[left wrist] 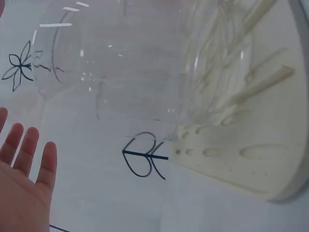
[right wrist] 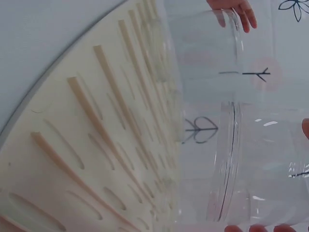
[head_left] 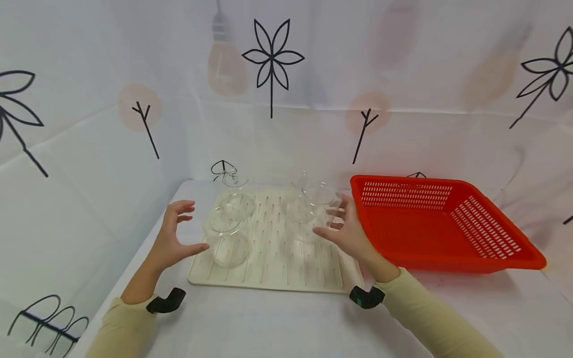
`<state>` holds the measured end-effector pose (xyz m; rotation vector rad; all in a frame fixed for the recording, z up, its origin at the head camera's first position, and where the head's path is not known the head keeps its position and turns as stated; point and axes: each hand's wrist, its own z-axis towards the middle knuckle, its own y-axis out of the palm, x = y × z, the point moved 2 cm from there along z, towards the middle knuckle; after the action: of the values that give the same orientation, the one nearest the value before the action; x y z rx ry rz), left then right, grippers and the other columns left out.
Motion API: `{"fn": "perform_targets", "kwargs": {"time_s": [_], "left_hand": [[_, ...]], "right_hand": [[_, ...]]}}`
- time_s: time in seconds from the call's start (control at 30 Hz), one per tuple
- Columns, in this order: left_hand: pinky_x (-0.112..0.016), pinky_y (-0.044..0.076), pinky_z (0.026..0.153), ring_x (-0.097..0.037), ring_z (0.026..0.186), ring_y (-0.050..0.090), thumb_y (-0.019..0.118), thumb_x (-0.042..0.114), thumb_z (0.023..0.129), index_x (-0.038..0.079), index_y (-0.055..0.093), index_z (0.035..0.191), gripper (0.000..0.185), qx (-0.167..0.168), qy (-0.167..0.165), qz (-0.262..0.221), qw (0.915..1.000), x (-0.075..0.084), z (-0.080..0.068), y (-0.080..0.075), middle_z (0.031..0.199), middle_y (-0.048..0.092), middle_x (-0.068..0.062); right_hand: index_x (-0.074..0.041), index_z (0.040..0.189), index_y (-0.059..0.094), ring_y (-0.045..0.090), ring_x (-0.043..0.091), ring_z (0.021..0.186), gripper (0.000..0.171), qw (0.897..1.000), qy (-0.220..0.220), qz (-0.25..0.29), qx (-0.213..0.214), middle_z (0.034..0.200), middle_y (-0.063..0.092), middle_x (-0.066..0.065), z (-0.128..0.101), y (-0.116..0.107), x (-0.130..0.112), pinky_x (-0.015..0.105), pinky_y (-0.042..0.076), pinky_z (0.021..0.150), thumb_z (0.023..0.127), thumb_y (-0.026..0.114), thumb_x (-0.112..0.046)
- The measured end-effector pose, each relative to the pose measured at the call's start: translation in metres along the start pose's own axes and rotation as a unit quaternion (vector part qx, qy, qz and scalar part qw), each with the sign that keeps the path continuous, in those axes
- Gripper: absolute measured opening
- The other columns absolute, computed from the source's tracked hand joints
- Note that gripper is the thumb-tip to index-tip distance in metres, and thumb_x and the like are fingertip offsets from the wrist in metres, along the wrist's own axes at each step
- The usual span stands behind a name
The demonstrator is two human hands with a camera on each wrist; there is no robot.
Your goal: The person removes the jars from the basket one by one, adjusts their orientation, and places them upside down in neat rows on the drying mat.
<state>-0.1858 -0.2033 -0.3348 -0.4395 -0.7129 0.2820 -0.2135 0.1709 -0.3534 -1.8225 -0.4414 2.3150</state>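
Observation:
A cream ridged drying mat [head_left: 277, 263] lies on the white table and carries several clear glass vessels. My left hand [head_left: 188, 226] hovers with spread fingers just left of the front left glass [head_left: 226, 241]. In the left wrist view the palm [left wrist: 26, 183] is apart from that glass [left wrist: 125, 63]. My right hand [head_left: 333, 219] is spread at the right side of the front right glass [head_left: 300, 216]. In the right wrist view its fingertips [right wrist: 251, 228] sit at the edge of the glass [right wrist: 260, 164]; whether they touch it is unclear.
A red slotted plastic basket [head_left: 447, 181] stands right of the mat, close behind my right hand. More glasses [head_left: 237, 199] stand at the mat's back. Printed white cloth walls close in on the left, back and right.

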Motion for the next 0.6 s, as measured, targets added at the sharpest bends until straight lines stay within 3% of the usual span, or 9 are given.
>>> {"fn": "perform_targets", "kwargs": {"time_s": [0.07, 0.2, 0.37, 0.47, 0.6], "left_hand": [[-0.022, 0.035, 0.091, -0.004, 0.111, 0.038, 0.081, -0.015, 0.049, -0.018, 0.033, 0.125, 0.09, -0.007, -0.027, 0.013, 0.9995, -0.006, -0.005, 0.0, 0.123, 0.039, -0.018], [-0.025, 0.035, 0.092, -0.023, 0.113, 0.04, 0.083, -0.009, 0.055, -0.012, 0.032, 0.129, 0.09, -0.04, -0.084, 0.014, 0.9956, -0.027, -0.018, 0.003, 0.128, 0.037, -0.022], [-0.049, 0.035, 0.094, -0.036, 0.118, 0.036, 0.086, 0.009, 0.063, -0.001, 0.031, 0.134, 0.091, -0.109, -0.158, 0.019, 0.9813, -0.06, -0.033, 0.008, 0.133, 0.035, -0.017], [-0.057, 0.035, 0.093, -0.039, 0.118, 0.037, 0.087, 0.021, 0.064, 0.001, 0.033, 0.134, 0.09, -0.143, -0.187, 0.031, 0.9715, -0.072, -0.038, 0.009, 0.132, 0.035, -0.017], [-0.056, 0.037, 0.093, -0.039, 0.116, 0.038, 0.087, 0.029, 0.063, 0.0, 0.037, 0.13, 0.089, -0.17, -0.193, 0.051, 0.9649, -0.082, -0.041, 0.01, 0.128, 0.037, -0.019]], "right_hand": [[-0.013, 0.142, 0.014, 0.045, 0.036, 0.117, 0.095, 1.0, 0.001, -0.005, 0.002, 0.133, 0.032, 0.017, 0.0, 0.002, 0.003, 0.047, 0.046, 0.089, 0.074, 0.079, -0.013], [-0.012, 0.142, 0.016, 0.045, 0.038, 0.118, 0.094, 1.0, 0.009, -0.015, 0.004, 0.132, 0.033, 0.018, -0.002, 0.005, 0.009, 0.047, 0.046, 0.088, 0.073, 0.08, -0.013], [-0.012, 0.143, 0.015, 0.044, 0.04, 0.119, 0.095, 0.999, 0.026, -0.027, -0.006, 0.134, 0.032, 0.018, -0.005, 0.009, 0.014, 0.047, 0.047, 0.087, 0.073, 0.08, -0.012], [-0.011, 0.142, 0.015, 0.042, 0.041, 0.12, 0.095, 0.999, 0.036, -0.033, -0.014, 0.135, 0.031, 0.019, -0.008, 0.012, 0.012, 0.048, 0.046, 0.088, 0.073, 0.08, -0.01], [-0.01, 0.141, 0.015, 0.041, 0.041, 0.122, 0.095, 0.998, 0.042, -0.036, -0.017, 0.135, 0.032, 0.018, -0.008, 0.013, 0.016, 0.048, 0.045, 0.09, 0.072, 0.08, -0.012]]}}
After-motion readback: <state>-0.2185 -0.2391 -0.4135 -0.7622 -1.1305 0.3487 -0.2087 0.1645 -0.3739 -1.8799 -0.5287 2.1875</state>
